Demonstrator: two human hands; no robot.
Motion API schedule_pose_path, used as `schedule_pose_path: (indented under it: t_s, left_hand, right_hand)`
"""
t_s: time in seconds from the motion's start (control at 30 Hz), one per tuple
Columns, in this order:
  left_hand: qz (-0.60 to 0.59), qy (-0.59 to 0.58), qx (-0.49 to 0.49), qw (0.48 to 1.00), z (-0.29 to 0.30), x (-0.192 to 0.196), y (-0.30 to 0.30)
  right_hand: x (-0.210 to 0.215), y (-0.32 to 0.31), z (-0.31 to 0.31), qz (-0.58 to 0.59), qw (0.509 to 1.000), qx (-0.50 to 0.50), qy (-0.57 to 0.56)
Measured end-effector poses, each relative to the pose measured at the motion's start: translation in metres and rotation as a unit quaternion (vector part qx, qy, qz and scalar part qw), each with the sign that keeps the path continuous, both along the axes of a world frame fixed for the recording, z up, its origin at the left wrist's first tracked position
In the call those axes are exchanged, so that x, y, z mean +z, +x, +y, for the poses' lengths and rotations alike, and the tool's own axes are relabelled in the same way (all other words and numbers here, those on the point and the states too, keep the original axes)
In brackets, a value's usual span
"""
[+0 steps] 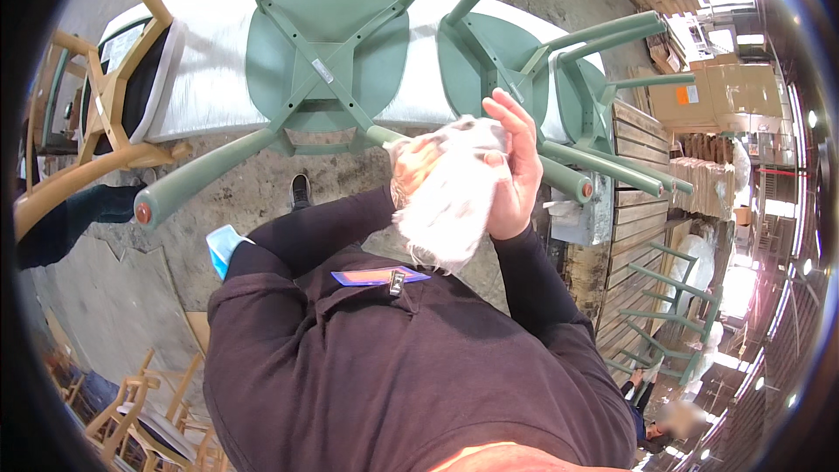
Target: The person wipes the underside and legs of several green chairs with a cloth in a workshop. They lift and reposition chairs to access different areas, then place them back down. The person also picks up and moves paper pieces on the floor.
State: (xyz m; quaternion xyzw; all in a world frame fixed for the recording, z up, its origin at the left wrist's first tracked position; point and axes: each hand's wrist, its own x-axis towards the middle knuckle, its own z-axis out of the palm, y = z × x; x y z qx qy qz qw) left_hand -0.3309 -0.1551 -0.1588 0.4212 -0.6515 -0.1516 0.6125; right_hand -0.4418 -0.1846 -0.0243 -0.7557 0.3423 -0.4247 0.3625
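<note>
White bundle: crumpled cloth. Green chair: smooth, low-sheen finish. Slatted platform: rough wood. Floor: stained, concrete-like.

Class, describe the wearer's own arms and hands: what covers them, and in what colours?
The left sleeve and right sleeve are dark, plain and close-fitting, ending near the wrists. Higher up, a looser dark shirt overlaps them. A light blue item, perhaps a face mask, sits on the left sleeve. The right hand is ungloved; the left hand, partly hidden, also looks bare.

Cardboard boxes at right — wooden chairs at lower left.
</note>
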Motion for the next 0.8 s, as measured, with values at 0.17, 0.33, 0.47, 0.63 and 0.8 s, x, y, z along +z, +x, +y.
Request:
schedule_pose_path:
  t_s: [0.17, 0.33, 0.47, 0.63, 0.8]
  left_hand:
    - [0.238, 0.274, -0.149, 0.92, 0.007, -0.085, 0.036]
    - [-0.124, 0.161, -0.169, 0.965, 0.011, -0.096, 0.072]
    - [0.024, 0.204, -0.313, 0.927, 0.022, -0.088, 0.069]
    - [0.272, 0.263, -0.381, 0.844, 0.041, -0.049, 0.061]
    - [0.447, 0.319, -0.371, 0.749, 0.038, -0.018, 0.061]
  right_hand:
    - [0.008, 0.001, -0.006, 0.042, 0.998, 0.009, -0.039]
    - [0.006, -0.006, -0.008, 0.04, 0.999, 0.006, -0.028]
    - [0.005, -0.003, -0.013, 0.026, 0.999, 0.017, -0.029]
    - [0.001, -0.006, -0.011, 0.013, 1.0, 0.014, -0.017]
    - [0.002, -0.007, -0.012, 0.018, 0.999, 0.021, -0.027]
